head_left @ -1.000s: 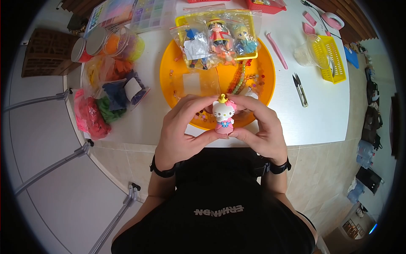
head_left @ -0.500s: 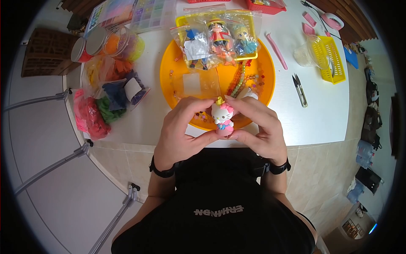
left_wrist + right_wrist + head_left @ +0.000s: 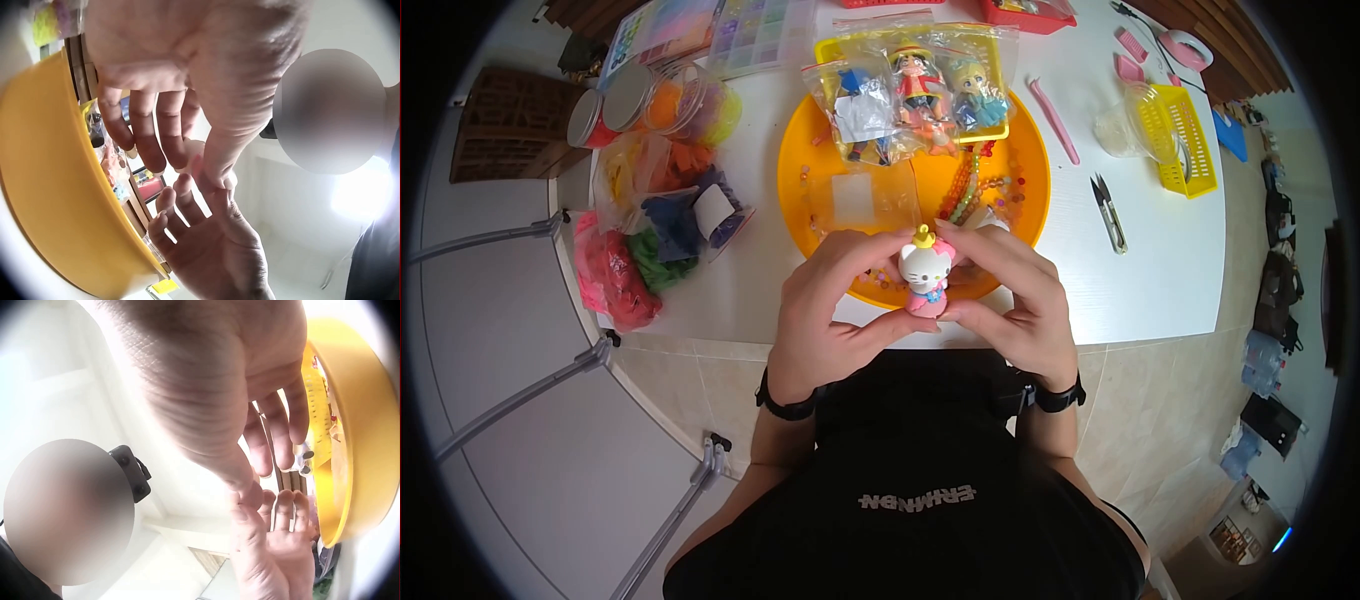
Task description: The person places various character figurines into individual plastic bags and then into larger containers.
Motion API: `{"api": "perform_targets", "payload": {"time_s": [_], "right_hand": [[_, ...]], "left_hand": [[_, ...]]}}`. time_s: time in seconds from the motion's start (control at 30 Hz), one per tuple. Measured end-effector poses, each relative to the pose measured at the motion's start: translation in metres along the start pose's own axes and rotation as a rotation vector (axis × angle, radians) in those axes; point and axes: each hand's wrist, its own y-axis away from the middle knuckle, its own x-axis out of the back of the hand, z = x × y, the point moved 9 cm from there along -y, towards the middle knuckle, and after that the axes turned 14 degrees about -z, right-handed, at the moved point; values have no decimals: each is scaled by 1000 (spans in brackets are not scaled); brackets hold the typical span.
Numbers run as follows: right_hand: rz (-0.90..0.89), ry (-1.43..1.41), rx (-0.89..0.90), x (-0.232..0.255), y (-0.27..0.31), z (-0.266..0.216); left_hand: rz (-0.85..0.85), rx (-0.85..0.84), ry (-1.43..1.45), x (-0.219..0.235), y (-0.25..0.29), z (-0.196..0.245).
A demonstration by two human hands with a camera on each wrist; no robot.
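Observation:
Between both hands, upright over the near rim of the round orange tray, is a small Hello Kitty figurine with a yellow crown, pink bow and pink dress. My left hand pinches it from the left, thumb at the base and forefinger near the crown. From the right, my right hand grips it the same way, the two thumbs meeting at the base. In both wrist views the fingers mostly hide the figurine.
In the tray lie bead strings and a yellow basket with bagged figurines. Thread snips and pink tweezers lie to the right, near another yellow basket. Bagged coloured material and jars stand left.
The figurine turned and tipped between the fingers, its head leaning, then came back more upright, its face now angled a little to the right. Both hands stay in nearly the same place.

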Motion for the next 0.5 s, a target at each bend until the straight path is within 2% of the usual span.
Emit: {"api": "perform_targets", "payload": {"time_s": [0.1, 0.27, 0.5], "right_hand": [[8, 5, -37, -1, 0, 0], [76, 44, 21, 5, 2, -8], [92, 39, 45, 6, 4, -11]], "left_hand": [[2, -23, 16, 0, -1, 2], [-44, 37, 44, -4, -1, -2], [-38, 8, 26, -5, -1, -1]]}}
